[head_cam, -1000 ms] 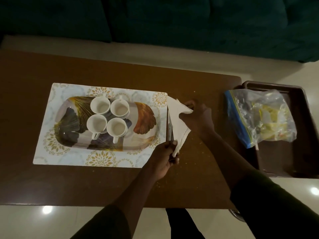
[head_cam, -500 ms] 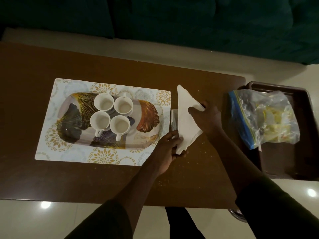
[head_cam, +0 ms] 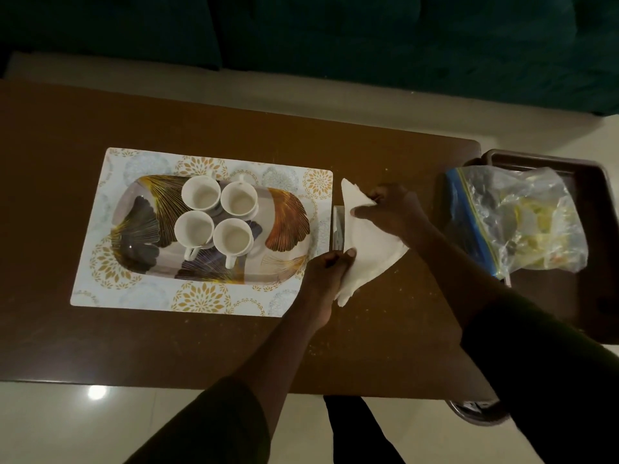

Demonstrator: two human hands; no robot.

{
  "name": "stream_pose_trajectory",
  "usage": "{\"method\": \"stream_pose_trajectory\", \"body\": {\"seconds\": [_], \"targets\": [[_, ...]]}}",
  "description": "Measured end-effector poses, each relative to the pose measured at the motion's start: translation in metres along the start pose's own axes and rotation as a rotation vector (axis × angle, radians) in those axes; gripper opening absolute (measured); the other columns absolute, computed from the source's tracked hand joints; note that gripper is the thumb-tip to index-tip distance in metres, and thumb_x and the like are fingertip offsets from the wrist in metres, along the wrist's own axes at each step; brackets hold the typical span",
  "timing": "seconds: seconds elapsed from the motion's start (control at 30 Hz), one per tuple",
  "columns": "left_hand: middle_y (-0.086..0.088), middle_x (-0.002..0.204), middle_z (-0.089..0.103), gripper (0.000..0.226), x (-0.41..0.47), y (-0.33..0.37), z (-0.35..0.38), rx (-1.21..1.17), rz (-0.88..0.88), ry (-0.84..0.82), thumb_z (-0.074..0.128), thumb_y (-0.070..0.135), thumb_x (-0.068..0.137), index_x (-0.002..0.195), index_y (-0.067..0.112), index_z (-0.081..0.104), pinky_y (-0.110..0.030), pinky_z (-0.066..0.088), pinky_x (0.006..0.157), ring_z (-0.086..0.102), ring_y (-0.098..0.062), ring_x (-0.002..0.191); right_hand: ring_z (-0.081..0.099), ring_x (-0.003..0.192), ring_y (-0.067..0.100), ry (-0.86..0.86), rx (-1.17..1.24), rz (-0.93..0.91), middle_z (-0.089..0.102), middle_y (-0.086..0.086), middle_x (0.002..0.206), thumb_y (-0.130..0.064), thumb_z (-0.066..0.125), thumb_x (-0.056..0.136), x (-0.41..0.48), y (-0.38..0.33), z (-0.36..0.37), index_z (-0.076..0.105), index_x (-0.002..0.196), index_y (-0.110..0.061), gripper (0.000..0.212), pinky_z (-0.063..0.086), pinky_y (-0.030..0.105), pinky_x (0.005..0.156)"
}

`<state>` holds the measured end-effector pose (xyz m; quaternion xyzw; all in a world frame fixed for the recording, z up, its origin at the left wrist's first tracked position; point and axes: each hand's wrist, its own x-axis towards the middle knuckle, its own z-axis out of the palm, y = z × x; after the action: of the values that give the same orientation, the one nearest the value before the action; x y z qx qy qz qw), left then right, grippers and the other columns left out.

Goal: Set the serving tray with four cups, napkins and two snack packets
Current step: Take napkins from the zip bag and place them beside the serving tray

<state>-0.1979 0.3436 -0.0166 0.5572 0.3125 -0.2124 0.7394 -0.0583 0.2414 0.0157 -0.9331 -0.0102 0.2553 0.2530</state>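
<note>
An oval serving tray (head_cam: 288, 226) with a leaf pattern lies on a floral placemat (head_cam: 110, 262). Several white cups (head_cam: 201, 194) stand in a tight cluster on its middle. To the right of the mat a white napkin (head_cam: 371, 249), folded into a triangle, lies flat on the brown table. My left hand (head_cam: 330, 266) pins its near left edge. My right hand (head_cam: 393, 209) presses its far edge with the fingers. A small stack of napkins (head_cam: 337, 229) shows under its left side.
A dark brown tray (head_cam: 599, 229) at the table's right end holds a clear zip bag (head_cam: 516, 222) with yellowish packets inside. Crumbs dot the table (head_cam: 167, 346). A dark green sofa (head_cam: 402, 45) runs along the far side.
The napkin, held up on edge a second ago, has been laid flat on the table as a triangle. Both hands now press it down.
</note>
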Motion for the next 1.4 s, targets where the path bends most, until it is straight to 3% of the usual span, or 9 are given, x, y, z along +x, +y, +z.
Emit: {"method": "stream_pose_trajectory", "body": {"seconds": [0.17, 0.3, 0.53, 0.7, 0.87, 0.93, 1.07, 1.2, 1.4], "targets": [[-0.007, 0.075, 0.068, 0.039, 0.001, -0.007, 0.004, -0.058, -0.037, 0.053, 0.058, 0.038, 0.093, 0.099, 0.002, 0.070, -0.017, 0.047, 0.046, 0.061, -0.010, 0.048, 0.057, 0.079, 0.014, -0.027, -0.039, 0.029, 0.068, 0.006, 0.104, -0.027, 0.076, 0.077, 0.007, -0.008, 0.005, 0.069, 0.109, -0.011, 0.036, 0.036, 0.018, 0.049], [-0.010, 0.092, 0.071, 0.029, -0.001, -0.015, 0.003, -0.113, -0.067, 0.052, 0.060, 0.038, 0.092, 0.091, 0.011, 0.070, -0.020, 0.050, 0.050, 0.064, -0.014, 0.060, 0.055, 0.070, 0.012, -0.018, -0.041, 0.056, 0.069, 0.006, 0.103, -0.019, 0.074, 0.076, 0.005, -0.011, 0.011, 0.069, 0.106, -0.009, 0.032, 0.036, 0.017, 0.046], [-0.006, 0.086, 0.070, 0.032, -0.002, -0.025, -0.003, -0.091, -0.150, 0.081, 0.060, 0.044, 0.090, 0.092, 0.013, 0.068, -0.020, 0.050, 0.049, 0.063, -0.011, 0.052, 0.059, 0.078, 0.017, -0.022, -0.117, 0.046, 0.067, 0.009, 0.108, -0.008, 0.072, 0.076, 0.003, -0.023, 0.024, 0.063, 0.112, -0.008, 0.037, 0.034, 0.018, 0.042], [-0.012, 0.087, 0.072, 0.052, -0.007, -0.030, -0.010, 0.138, -0.226, 0.129, 0.040, 0.065, 0.090, 0.092, 0.017, 0.061, -0.028, 0.055, 0.048, 0.069, -0.021, 0.057, 0.057, 0.080, 0.015, -0.067, -0.109, 0.078, 0.063, 0.009, 0.117, -0.022, 0.069, 0.080, 0.002, -0.023, 0.020, 0.059, 0.120, -0.007, 0.044, 0.033, 0.018, 0.045], [-0.012, 0.072, 0.071, 0.053, -0.008, -0.035, -0.015, 0.206, -0.166, 0.263, 0.034, 0.059, 0.096, 0.088, 0.014, 0.062, -0.020, 0.042, 0.034, 0.057, -0.013, 0.036, 0.059, 0.099, 0.024, -0.144, -0.111, 0.166, 0.061, 0.010, 0.121, -0.042, 0.073, 0.076, -0.009, -0.015, 0.007, 0.054, 0.126, -0.008, 0.064, 0.036, 0.022, 0.055], [-0.009, 0.066, 0.068, 0.052, -0.006, -0.035, -0.016, 0.210, -0.107, 0.317, 0.036, 0.056, 0.097, 0.087, 0.013, 0.063, -0.019, 0.039, 0.033, 0.052, -0.010, 0.033, 0.063, 0.086, 0.023, -0.190, -0.040, 0.206, 0.060, 0.009, 0.115, -0.034, 0.078, 0.074, -0.017, -0.010, 0.005, 0.051, 0.126, -0.005, 0.066, 0.043, 0.022, 0.051], [-0.002, 0.062, 0.065, 0.040, -0.001, -0.031, -0.018, 0.238, 0.044, 0.370, 0.041, 0.045, 0.099, 0.078, 0.019, 0.064, -0.022, 0.041, 0.046, 0.051, -0.005, 0.039, 0.058, 0.055, 0.011, -0.076, 0.058, 0.176, 0.061, 0.010, 0.102, -0.011, 0.080, 0.072, -0.034, -0.006, 0.011, 0.054, 0.119, -0.007, 0.054, 0.039, 0.018, 0.033], [0.002, 0.067, 0.066, 0.029, 0.004, -0.019, -0.019, 0.359, 0.181, 0.402, 0.046, 0.033, 0.099, 0.090, 0.015, 0.067, -0.026, 0.049, 0.056, 0.059, -0.004, 0.051, 0.053, 0.065, 0.005, -0.020, -0.042, 0.041, 0.064, 0.010, 0.116, -0.009, 0.075, 0.076, -0.037, -0.014, 0.017, 0.060, 0.121, -0.009, 0.048, 0.035, 0.013, 0.042], [-0.011, 0.091, 0.073, 0.021, 0.006, -0.007, -0.016, 0.361, 0.293, 0.436, 0.052, 0.027, 0.097, 0.105, 0.013, 0.065, -0.045, 0.059, 0.073, 0.069, -0.024, 0.079, 0.063, 0.074, 0.019, -0.078, 0.020, 0.023, 0.063, 0.011, 0.114, -0.020, 0.078, 0.077, -0.045, -0.016, 0.016, 0.051, 0.128, -0.006, 0.060, 0.045, 0.020, 0.048]]}}
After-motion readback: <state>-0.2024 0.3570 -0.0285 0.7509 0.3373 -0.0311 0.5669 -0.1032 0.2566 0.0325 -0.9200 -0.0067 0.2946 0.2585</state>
